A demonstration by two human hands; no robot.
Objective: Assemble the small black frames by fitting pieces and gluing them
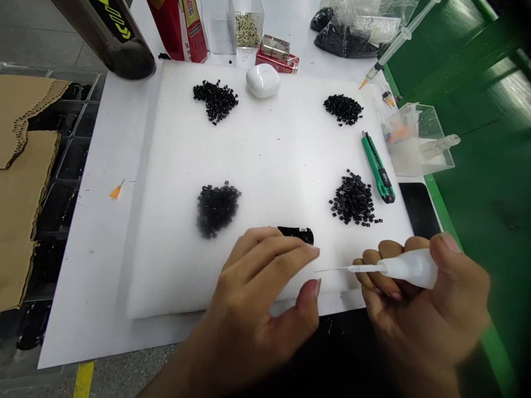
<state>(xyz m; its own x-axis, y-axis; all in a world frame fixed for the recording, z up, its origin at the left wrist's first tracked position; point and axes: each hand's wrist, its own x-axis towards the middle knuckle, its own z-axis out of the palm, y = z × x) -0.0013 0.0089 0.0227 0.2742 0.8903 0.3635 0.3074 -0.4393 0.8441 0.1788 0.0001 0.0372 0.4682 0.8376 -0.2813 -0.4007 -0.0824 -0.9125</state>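
Note:
My right hand (415, 298) grips a white plastic squeeze bottle (409, 268) with a thin metal needle tip pointing left. That tip ends in the air just short of my left hand (257, 298), whose fingers and thumb are apart. A small black plastic part (296, 235) lies just past my left fingers, partly hidden by them, on a white foam sheet (274, 160). Several heaps of black plastic pellets sit on the foam, the nearest to my left hand (217, 209) and another (353, 200) nearest to my right hand.
A green utility knife (377, 167) and a white earbud case (263, 80) lie on the foam. Syringes, a clear box (431, 138) and a bag of black pellets (344, 41) stand at the back right. Cardboard (25, 188) lies left of the white board.

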